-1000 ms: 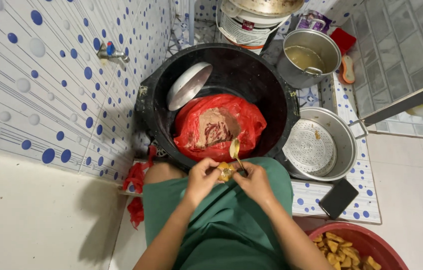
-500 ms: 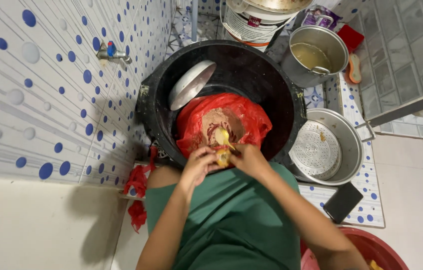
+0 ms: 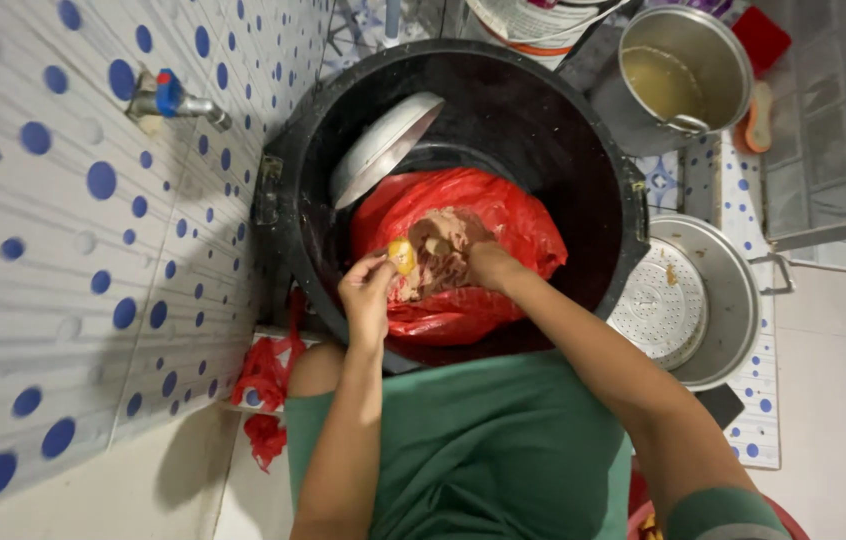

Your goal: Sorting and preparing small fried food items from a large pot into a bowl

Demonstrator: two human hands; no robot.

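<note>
My left hand (image 3: 368, 295) pinches a small yellow peeled piece (image 3: 402, 256) over a red plastic bag (image 3: 518, 220) full of brownish peelings (image 3: 443, 265). The bag lies inside a large black tub (image 3: 288, 210). My right hand (image 3: 491, 265) reaches into the bag beside the left, its fingers curled down onto the peelings, with a small tan bit (image 3: 436, 245) at the fingertips. Whether it grips that bit is unclear. Both forearms stretch out over my green-clothed lap.
A round metal lid (image 3: 383, 145) leans inside the tub. A steel pot of cloudy liquid (image 3: 683, 75) stands at the back right, with a perforated metal pan (image 3: 688, 300) beside the tub. A tap (image 3: 173, 100) juts from the dotted tile wall. A red basin's rim (image 3: 788, 518) shows at the bottom right.
Both hands have moved from my lap forward over the tub and down to the red bag. The view has leaned in closer, and the red basin has slid mostly out of frame.
</note>
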